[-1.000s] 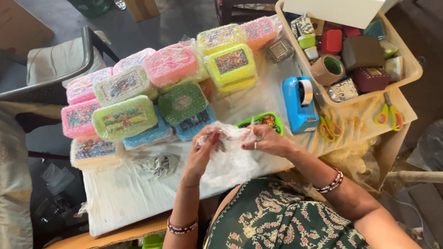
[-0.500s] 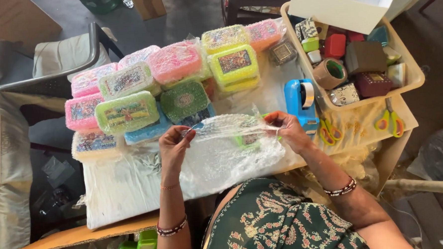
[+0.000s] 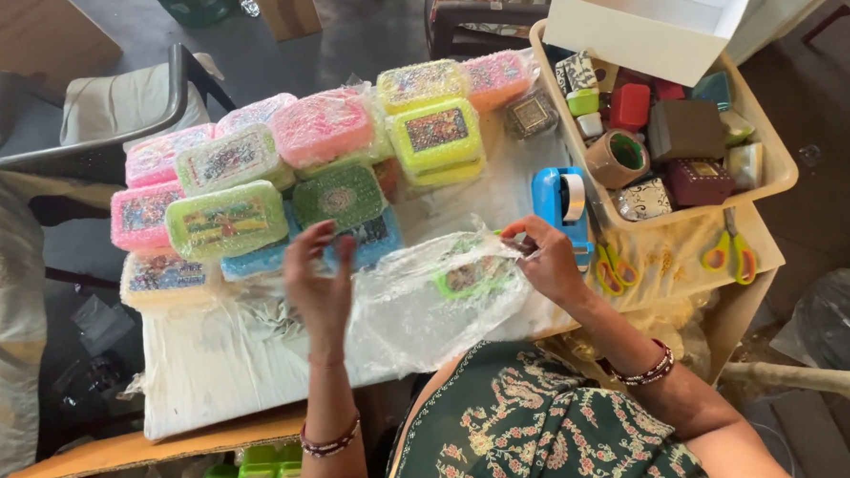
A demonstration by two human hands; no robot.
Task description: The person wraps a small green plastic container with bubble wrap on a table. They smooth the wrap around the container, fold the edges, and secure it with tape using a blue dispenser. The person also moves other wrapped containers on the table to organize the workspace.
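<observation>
A white-covered table [image 3: 211,373] carries stacked wrapped boxes [image 3: 228,219], a blue tape dispenser [image 3: 559,200] and a beige tray [image 3: 776,171].

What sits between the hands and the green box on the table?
The bubble wrap. The green box lies beneath the sheet and shows through it. The right hand pinches the sheet's top edge just right of the box; the left hand is raised, open, at its left edge. Nothing else visible intervenes.
</observation>
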